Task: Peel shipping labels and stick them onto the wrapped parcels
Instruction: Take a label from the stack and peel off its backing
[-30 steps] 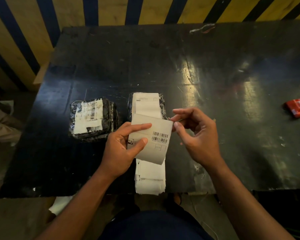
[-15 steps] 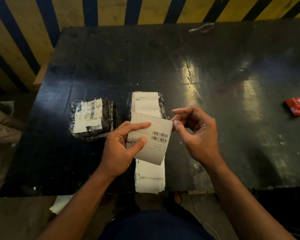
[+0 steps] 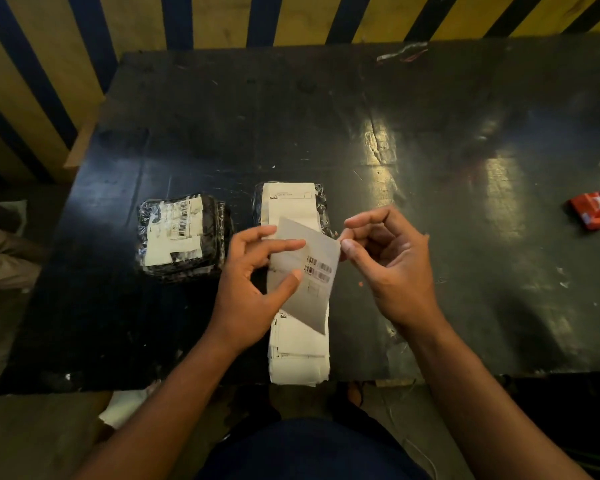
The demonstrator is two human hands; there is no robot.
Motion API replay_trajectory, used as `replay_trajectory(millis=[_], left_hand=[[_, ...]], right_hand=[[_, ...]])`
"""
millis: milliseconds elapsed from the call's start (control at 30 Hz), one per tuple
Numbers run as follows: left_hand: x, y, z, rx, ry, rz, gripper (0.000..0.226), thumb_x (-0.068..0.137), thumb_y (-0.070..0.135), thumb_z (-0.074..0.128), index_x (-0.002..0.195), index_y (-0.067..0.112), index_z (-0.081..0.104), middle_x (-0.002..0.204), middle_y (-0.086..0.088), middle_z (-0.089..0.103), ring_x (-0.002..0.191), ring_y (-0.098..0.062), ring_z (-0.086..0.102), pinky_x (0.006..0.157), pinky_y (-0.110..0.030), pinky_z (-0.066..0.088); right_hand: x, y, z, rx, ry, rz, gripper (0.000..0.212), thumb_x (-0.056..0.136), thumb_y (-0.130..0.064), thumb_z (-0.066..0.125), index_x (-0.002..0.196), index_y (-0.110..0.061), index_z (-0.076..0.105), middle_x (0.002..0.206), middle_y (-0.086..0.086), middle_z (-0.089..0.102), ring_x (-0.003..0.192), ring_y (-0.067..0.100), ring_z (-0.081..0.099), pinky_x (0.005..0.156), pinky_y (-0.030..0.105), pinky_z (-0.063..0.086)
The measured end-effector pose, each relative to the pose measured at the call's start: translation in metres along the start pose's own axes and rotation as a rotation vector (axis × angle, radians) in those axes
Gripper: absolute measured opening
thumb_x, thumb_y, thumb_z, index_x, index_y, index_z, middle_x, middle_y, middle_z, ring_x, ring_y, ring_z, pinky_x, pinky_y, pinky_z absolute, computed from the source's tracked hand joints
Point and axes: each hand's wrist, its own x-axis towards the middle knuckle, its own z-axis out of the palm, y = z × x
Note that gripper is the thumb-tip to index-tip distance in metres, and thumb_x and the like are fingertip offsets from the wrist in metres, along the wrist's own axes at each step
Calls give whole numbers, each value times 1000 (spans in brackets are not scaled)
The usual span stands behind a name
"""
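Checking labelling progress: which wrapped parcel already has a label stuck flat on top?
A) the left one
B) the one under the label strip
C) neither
A: the left parcel shows a barcode label on its black wrap; the other parcel lies under the label strip.

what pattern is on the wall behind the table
Slanted yellow and dark blue stripes on the wall, seen in the head view.

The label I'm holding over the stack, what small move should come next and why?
Probably pinch its upper right corner and start peeling. The left hand already grips the label, and the right hand has its fingertips at that corner. The parcel behind it seems not yet labelled.
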Motion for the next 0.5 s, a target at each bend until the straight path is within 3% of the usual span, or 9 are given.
replay_trajectory(millis=[33, 100, 233, 500], left_hand=[[1, 3, 3, 78, 46, 43, 33, 86, 23, 81, 117, 32, 71, 137, 1, 48, 131, 0, 47, 103, -12, 46], [2, 12, 9, 99, 61, 116, 35, 84, 35, 79, 118, 29, 70, 134, 1, 50, 129, -4, 51, 101, -12, 46], [6, 26, 24, 9, 1, 173, 36, 87, 23, 81, 120, 18, 69, 121, 0, 63, 111, -18, 67, 94, -31, 58], [14, 25, 25, -139, -40, 73, 24, 89, 9, 78, 112, 12, 71, 106, 1, 76, 99, -17, 75, 84, -29, 62]], right_hand=[[0, 0, 1, 9, 8, 8, 15, 92, -4, 71, 105, -6, 62, 95, 13, 72, 90, 36, 70, 84, 59, 59], [0, 1, 3, 8, 25, 13, 16, 91, -5, 71, 105, -8, 62, 95, 11, 72, 90, 32, 70, 85, 57, 60], [2, 3, 9, 17, 25, -11, 20, 91, 1, 71, 107, -3, 60, 91, 13, 71, 85, 34, 70, 83, 54, 61], [6, 10, 9, 45, -18, 19, 20, 90, -3, 71, 105, -6, 58, 91, 15, 70, 85, 35, 68, 85, 59, 58]])
